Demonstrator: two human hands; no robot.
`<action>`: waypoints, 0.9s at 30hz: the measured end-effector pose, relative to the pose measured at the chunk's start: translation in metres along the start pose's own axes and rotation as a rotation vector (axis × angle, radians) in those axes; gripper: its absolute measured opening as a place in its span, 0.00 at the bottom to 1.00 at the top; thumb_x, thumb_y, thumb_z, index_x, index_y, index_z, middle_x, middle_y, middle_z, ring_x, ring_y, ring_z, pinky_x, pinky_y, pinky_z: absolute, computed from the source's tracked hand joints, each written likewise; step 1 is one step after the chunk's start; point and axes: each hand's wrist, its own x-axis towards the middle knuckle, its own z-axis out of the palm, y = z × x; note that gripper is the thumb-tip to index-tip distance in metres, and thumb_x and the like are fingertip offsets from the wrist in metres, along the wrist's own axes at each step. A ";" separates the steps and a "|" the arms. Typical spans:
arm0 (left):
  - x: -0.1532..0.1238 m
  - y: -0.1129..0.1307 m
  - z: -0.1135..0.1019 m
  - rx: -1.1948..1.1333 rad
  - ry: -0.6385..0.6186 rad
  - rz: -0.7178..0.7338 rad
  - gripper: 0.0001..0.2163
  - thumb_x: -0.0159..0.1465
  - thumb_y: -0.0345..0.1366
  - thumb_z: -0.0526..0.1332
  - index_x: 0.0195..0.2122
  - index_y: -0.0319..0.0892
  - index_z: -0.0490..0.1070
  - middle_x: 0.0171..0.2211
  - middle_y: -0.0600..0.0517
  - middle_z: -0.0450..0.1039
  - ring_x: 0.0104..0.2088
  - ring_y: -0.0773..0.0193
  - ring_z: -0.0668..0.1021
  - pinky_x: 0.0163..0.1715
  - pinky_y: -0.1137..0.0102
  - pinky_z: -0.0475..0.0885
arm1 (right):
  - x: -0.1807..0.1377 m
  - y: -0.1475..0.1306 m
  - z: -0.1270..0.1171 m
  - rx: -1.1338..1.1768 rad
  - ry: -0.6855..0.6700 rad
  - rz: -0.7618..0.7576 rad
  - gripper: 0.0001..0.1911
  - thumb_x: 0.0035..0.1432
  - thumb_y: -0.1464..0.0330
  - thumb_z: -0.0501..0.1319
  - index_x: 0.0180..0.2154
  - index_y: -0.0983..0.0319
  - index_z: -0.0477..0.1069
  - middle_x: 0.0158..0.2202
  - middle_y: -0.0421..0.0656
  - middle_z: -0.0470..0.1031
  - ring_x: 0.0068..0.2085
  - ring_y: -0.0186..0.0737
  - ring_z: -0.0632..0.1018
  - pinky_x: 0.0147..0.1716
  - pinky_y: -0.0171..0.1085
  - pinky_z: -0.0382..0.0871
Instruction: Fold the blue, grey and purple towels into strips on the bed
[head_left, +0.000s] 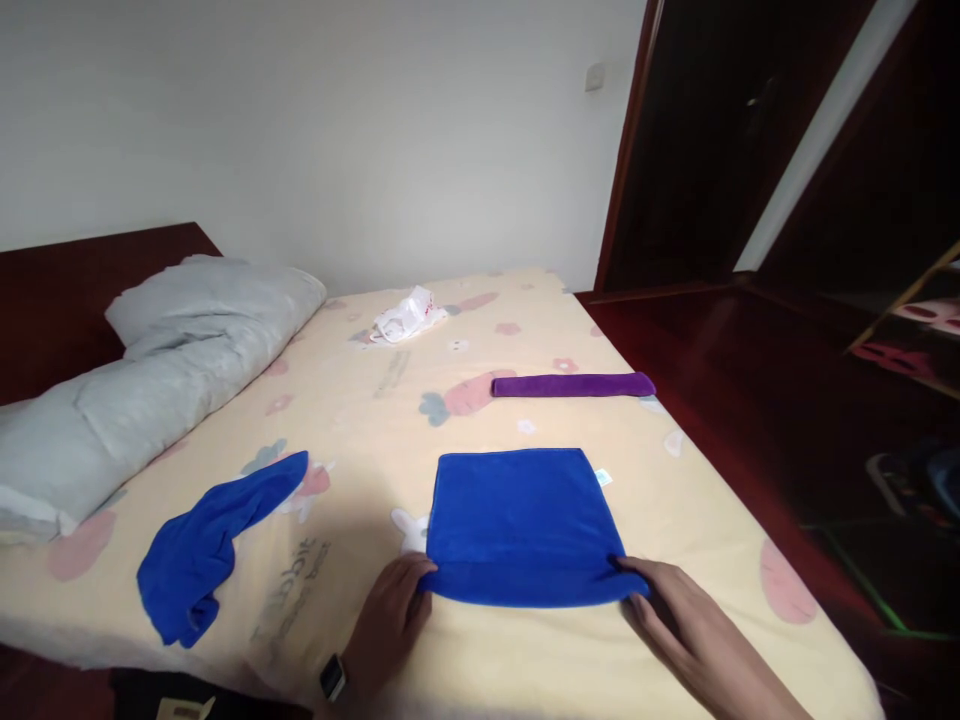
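Observation:
A blue cloth (525, 510) lies spread on the bed, its near edge turned up in a narrow fold and a small white tag at its right side. My left hand (394, 610) pinches the near left corner between thumb and fingers; a watch is on that wrist. At the near right corner, my right hand (671, 610) grips the folded edge the same way. Farther back lies a purple cloth (574, 386), folded into a long narrow strip. To the left, a second blue cloth (214, 550) is crumpled.
The bed (360, 420) has a cream sheet printed with carrots and rabbits. A grey quilt (172, 360) is heaped at the left by the headboard (97, 270). A white plastic bag (409, 316) sits near the wall. Dark doors and a rack stand at the right.

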 end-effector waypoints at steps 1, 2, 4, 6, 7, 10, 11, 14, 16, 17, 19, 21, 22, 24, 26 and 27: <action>0.003 0.001 -0.002 -0.001 0.013 -0.022 0.12 0.69 0.36 0.54 0.50 0.48 0.73 0.49 0.48 0.79 0.52 0.55 0.79 0.55 0.60 0.77 | 0.003 -0.001 -0.003 0.035 -0.016 0.035 0.18 0.67 0.57 0.54 0.54 0.54 0.70 0.51 0.46 0.78 0.49 0.47 0.79 0.47 0.41 0.78; 0.006 0.002 -0.004 0.000 0.030 -0.044 0.12 0.70 0.38 0.54 0.51 0.48 0.72 0.49 0.48 0.79 0.51 0.56 0.79 0.54 0.61 0.77 | 0.007 -0.001 -0.006 0.064 -0.031 0.067 0.18 0.68 0.56 0.53 0.53 0.54 0.70 0.50 0.46 0.78 0.49 0.47 0.80 0.46 0.42 0.77; 0.014 0.002 -0.006 0.004 0.063 -0.075 0.13 0.71 0.42 0.54 0.53 0.47 0.70 0.48 0.47 0.79 0.50 0.56 0.80 0.52 0.61 0.78 | 0.013 -0.003 -0.011 0.102 -0.057 0.116 0.18 0.68 0.54 0.52 0.52 0.54 0.71 0.50 0.47 0.79 0.49 0.49 0.80 0.47 0.43 0.77; 0.023 0.001 -0.005 0.003 0.082 -0.088 0.14 0.71 0.44 0.54 0.54 0.47 0.68 0.45 0.48 0.81 0.46 0.56 0.81 0.48 0.61 0.78 | 0.019 -0.003 -0.011 0.123 -0.059 0.152 0.20 0.68 0.53 0.51 0.52 0.54 0.71 0.50 0.47 0.79 0.49 0.49 0.80 0.48 0.44 0.76; 0.027 0.000 -0.004 0.000 0.083 -0.097 0.14 0.71 0.44 0.53 0.54 0.47 0.67 0.42 0.49 0.81 0.44 0.57 0.82 0.46 0.62 0.78 | 0.022 -0.002 -0.010 0.131 -0.058 0.170 0.20 0.69 0.52 0.50 0.52 0.54 0.71 0.50 0.46 0.79 0.49 0.49 0.80 0.47 0.43 0.77; 0.037 -0.002 0.004 -0.018 0.091 -0.144 0.13 0.72 0.44 0.51 0.51 0.47 0.68 0.32 0.53 0.80 0.37 0.58 0.83 0.43 0.62 0.77 | 0.029 -0.002 -0.003 0.127 -0.041 0.243 0.20 0.69 0.52 0.49 0.53 0.53 0.69 0.45 0.44 0.82 0.44 0.48 0.82 0.39 0.41 0.77; 0.040 -0.003 0.006 -0.023 0.102 -0.157 0.13 0.72 0.43 0.50 0.50 0.46 0.68 0.30 0.53 0.80 0.36 0.58 0.83 0.42 0.62 0.77 | 0.032 -0.003 0.000 0.112 -0.029 0.264 0.20 0.69 0.52 0.49 0.53 0.53 0.68 0.43 0.43 0.83 0.41 0.47 0.83 0.36 0.40 0.77; 0.044 -0.003 0.011 0.019 0.139 -0.147 0.14 0.72 0.44 0.50 0.47 0.44 0.71 0.29 0.52 0.80 0.34 0.57 0.83 0.38 0.64 0.76 | 0.038 -0.007 0.008 -0.007 0.018 0.249 0.20 0.69 0.53 0.48 0.54 0.55 0.65 0.38 0.43 0.83 0.35 0.47 0.82 0.32 0.40 0.74; 0.044 -0.002 0.011 0.088 0.155 -0.096 0.15 0.72 0.45 0.51 0.47 0.44 0.73 0.28 0.52 0.79 0.33 0.58 0.83 0.38 0.65 0.75 | 0.041 -0.011 0.011 -0.147 0.053 0.179 0.20 0.70 0.54 0.47 0.53 0.58 0.66 0.36 0.45 0.81 0.34 0.48 0.81 0.32 0.42 0.72; 0.043 -0.001 0.011 0.123 0.161 -0.069 0.15 0.72 0.47 0.52 0.47 0.44 0.73 0.28 0.52 0.79 0.32 0.59 0.82 0.38 0.65 0.74 | 0.041 -0.012 0.011 -0.212 0.071 0.147 0.21 0.70 0.54 0.46 0.52 0.59 0.67 0.36 0.46 0.81 0.34 0.49 0.80 0.33 0.43 0.71; 0.041 0.001 0.011 0.178 0.174 -0.031 0.16 0.71 0.50 0.55 0.47 0.45 0.75 0.29 0.52 0.80 0.32 0.59 0.82 0.38 0.65 0.73 | 0.040 -0.014 0.012 -0.274 0.098 0.113 0.21 0.70 0.54 0.47 0.50 0.60 0.68 0.36 0.47 0.79 0.37 0.50 0.79 0.35 0.44 0.71; 0.039 0.004 0.013 0.215 0.197 -0.024 0.17 0.70 0.50 0.56 0.48 0.45 0.75 0.31 0.51 0.81 0.34 0.58 0.82 0.38 0.65 0.72 | 0.037 -0.014 0.013 -0.256 0.112 0.114 0.21 0.70 0.53 0.49 0.51 0.60 0.68 0.38 0.47 0.79 0.40 0.49 0.79 0.37 0.44 0.72; 0.038 0.005 0.014 0.229 0.208 -0.029 0.16 0.71 0.49 0.55 0.49 0.46 0.75 0.32 0.50 0.81 0.35 0.57 0.82 0.39 0.65 0.72 | 0.036 -0.014 0.014 -0.238 0.116 0.113 0.21 0.70 0.52 0.49 0.52 0.59 0.68 0.39 0.47 0.79 0.41 0.49 0.79 0.38 0.44 0.72; 0.038 0.006 0.018 0.246 0.224 -0.048 0.15 0.72 0.46 0.53 0.49 0.45 0.75 0.34 0.49 0.82 0.36 0.57 0.82 0.40 0.64 0.72 | 0.034 -0.013 0.016 -0.214 0.123 0.101 0.22 0.70 0.53 0.49 0.53 0.60 0.67 0.40 0.48 0.79 0.41 0.49 0.79 0.39 0.44 0.72; 0.039 0.007 0.021 0.262 0.233 -0.061 0.15 0.73 0.45 0.52 0.49 0.45 0.75 0.37 0.48 0.82 0.37 0.58 0.82 0.40 0.64 0.72 | 0.034 -0.011 0.018 -0.211 0.128 0.082 0.21 0.71 0.54 0.48 0.53 0.60 0.67 0.42 0.49 0.79 0.41 0.49 0.79 0.40 0.45 0.72; 0.040 0.007 0.021 0.277 0.233 -0.059 0.15 0.73 0.45 0.52 0.49 0.45 0.75 0.38 0.48 0.82 0.37 0.57 0.81 0.40 0.64 0.72 | 0.034 -0.010 0.018 -0.219 0.128 0.073 0.21 0.72 0.55 0.48 0.52 0.61 0.67 0.43 0.49 0.79 0.41 0.48 0.79 0.41 0.45 0.72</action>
